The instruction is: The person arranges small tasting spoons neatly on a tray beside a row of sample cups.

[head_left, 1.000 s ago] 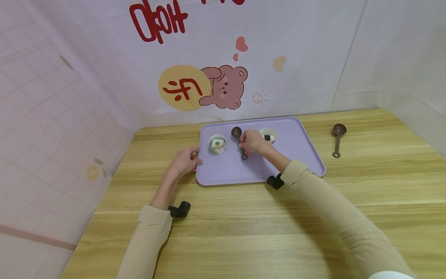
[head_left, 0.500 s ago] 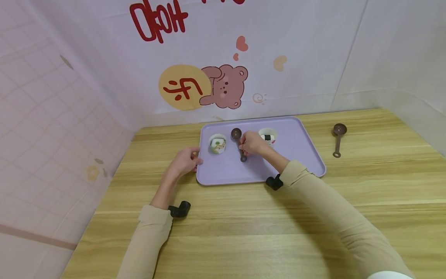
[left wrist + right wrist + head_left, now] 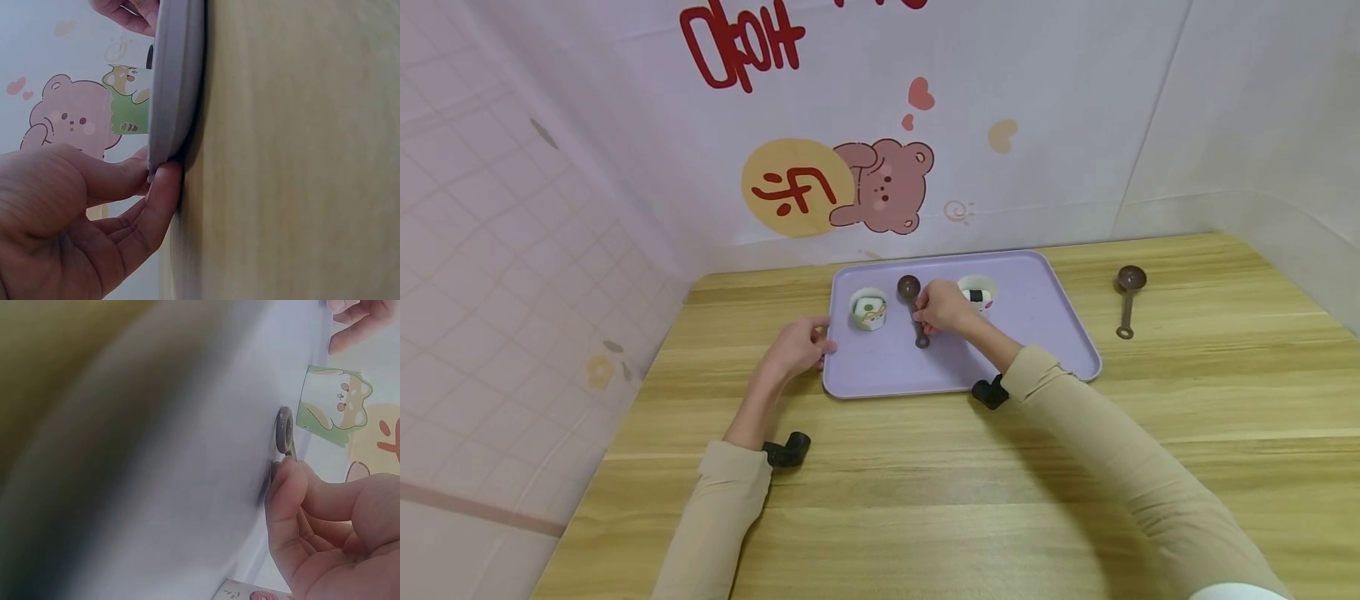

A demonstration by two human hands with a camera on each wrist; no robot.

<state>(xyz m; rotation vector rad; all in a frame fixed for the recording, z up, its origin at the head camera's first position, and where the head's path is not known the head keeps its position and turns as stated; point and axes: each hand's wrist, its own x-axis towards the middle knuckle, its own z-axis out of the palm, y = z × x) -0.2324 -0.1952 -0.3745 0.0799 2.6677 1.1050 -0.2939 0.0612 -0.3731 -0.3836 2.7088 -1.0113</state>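
Over the last second the spoon (image 3: pixel 909 288) had shifted only slightly: its ring end had swung a little to the left, toward the person, while its bowl stayed about where it was. The right hand (image 3: pixel 946 306) pinched the handle between thumb and curled fingers, above the ring. The spoon lay over the tray (image 3: pixel 880 367), bowl toward the wall (image 3: pixel 1037 192), between the left cup (image 3: pixel 869 312) and the right cup (image 3: pixel 977 293), nearer the left one. From where I stood I could not tell whether the bowl rested fully on the tray or was just clear of it. The left hand (image 3: pixel 795 346) held the tray's left rim, thumb and fingers closed on the edge, in the same place as a second ago. The step in hand looked to me like settling the spoon straight in that gap. To do it well, the grip wanted to stay light and low on the handle, with the bowl fully down before the fingers parted, so that nothing would roll or skid. The wrist hung close to the right cup, so lifting straight up seemed safer than sweeping sideways, and the left hand did best simply to steady the rim. The other spoon (image 3: pixel 1127 302) lay on the table (image 3: pixel 880 500), right of the tray.
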